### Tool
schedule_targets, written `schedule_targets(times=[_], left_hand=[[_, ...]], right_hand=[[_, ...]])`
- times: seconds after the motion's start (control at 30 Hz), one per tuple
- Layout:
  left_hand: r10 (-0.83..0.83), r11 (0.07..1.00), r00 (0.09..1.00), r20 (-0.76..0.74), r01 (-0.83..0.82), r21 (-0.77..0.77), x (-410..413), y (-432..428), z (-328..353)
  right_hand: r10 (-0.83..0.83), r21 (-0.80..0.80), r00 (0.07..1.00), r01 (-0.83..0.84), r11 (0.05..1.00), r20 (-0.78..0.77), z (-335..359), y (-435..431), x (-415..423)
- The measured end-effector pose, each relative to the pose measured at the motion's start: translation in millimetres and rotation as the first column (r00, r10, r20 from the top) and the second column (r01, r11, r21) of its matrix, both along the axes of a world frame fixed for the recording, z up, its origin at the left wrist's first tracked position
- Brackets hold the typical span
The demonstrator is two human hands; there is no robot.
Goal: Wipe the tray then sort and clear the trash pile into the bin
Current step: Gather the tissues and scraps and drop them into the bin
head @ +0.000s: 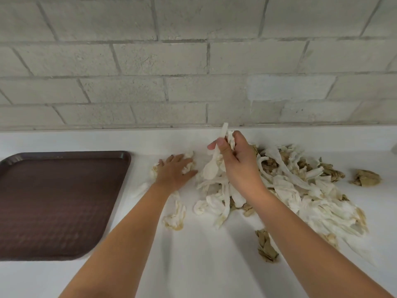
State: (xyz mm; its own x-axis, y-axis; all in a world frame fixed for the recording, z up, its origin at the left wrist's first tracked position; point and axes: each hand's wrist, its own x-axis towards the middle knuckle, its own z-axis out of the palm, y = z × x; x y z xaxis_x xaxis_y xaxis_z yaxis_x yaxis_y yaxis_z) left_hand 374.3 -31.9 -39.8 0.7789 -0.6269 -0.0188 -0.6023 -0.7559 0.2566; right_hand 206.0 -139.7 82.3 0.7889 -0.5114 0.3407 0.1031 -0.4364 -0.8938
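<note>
A brown plastic tray [53, 203] lies flat on the white counter at the left. A pile of crumpled white and brown paper napkins [300, 186] spreads over the counter's right half. My right hand [236, 162] is raised over the pile's left edge, gripping a white plastic spoon [211, 168], bowl down, together with a bit of white tissue. My left hand [175, 171] lies with spread fingers on a small clump of white napkins [189, 157] between tray and pile. No bin is in view.
The white counter [193, 265] runs against a grey brick wall [193, 61]. Loose scraps lie apart from the pile: a stained white napkin [175, 218], a brown wad [266, 246] near the front, another brown wad [366, 178] at the far right.
</note>
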Motion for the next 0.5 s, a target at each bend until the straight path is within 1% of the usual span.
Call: schedule_targets(times=[0.07, 0.13, 0.17, 0.2, 0.27, 0.3, 0.37, 0.4, 0.43, 0.47, 0.5], left_hand=[[0.027, 0.991, 0.994, 0.110, -0.012, -0.136, -6, 4, -3], [0.037, 0.984, 0.980, 0.197, -0.001, -0.181, -11, 8, -3], [0.037, 0.979, 0.979, 0.201, 0.005, -0.202, -13, 10, -1], [0.048, 0.973, 0.985, 0.167, -0.009, -0.229, -16, 13, 2], [0.105, 0.940, 0.993, 0.059, -0.079, -0.332, -23, 20, 12], [0.148, 0.903, 0.989, 0.010, -0.131, -0.410, -27, 25, 19], [0.237, 0.784, 0.969, -0.067, -0.232, -0.575, -43, 38, 35], [0.256, 0.720, 0.964, -0.074, -0.241, -0.651, -55, 45, 43], [0.258, 0.679, 0.965, -0.052, -0.220, -0.700, -67, 53, 48], [0.248, 0.675, 0.969, -0.012, -0.182, -0.715, -81, 61, 48], [0.227, 0.708, 0.973, 0.031, -0.143, -0.692, -94, 69, 45]], right_hand=[[-0.014, 0.029, 1.000, 0.014, 0.999, 0.009, 4, 0, -6], [-0.026, 0.079, 1.000, 0.026, 0.997, 0.009, 5, 1, -11], [-0.027, 0.103, 1.000, 0.029, 0.994, -0.015, 5, 2, -14], [-0.025, 0.121, 0.997, 0.033, 0.992, -0.068, 3, 4, -16], [0.003, 0.117, 0.967, 0.028, 0.993, -0.254, -5, 11, -20], [0.022, 0.074, 0.934, 0.005, 0.997, -0.355, -12, 17, -23], [0.045, -0.054, 0.862, -0.084, 0.995, -0.506, -29, 30, -25], [0.037, -0.113, 0.829, -0.120, 0.986, -0.559, -38, 36, -25], [0.008, -0.182, 0.795, -0.149, 0.972, -0.607, -45, 43, -24], [-0.039, -0.260, 0.757, -0.175, 0.950, -0.652, -53, 47, -22], [-0.089, -0.334, 0.720, -0.206, 0.920, -0.689, -61, 50, -19]])
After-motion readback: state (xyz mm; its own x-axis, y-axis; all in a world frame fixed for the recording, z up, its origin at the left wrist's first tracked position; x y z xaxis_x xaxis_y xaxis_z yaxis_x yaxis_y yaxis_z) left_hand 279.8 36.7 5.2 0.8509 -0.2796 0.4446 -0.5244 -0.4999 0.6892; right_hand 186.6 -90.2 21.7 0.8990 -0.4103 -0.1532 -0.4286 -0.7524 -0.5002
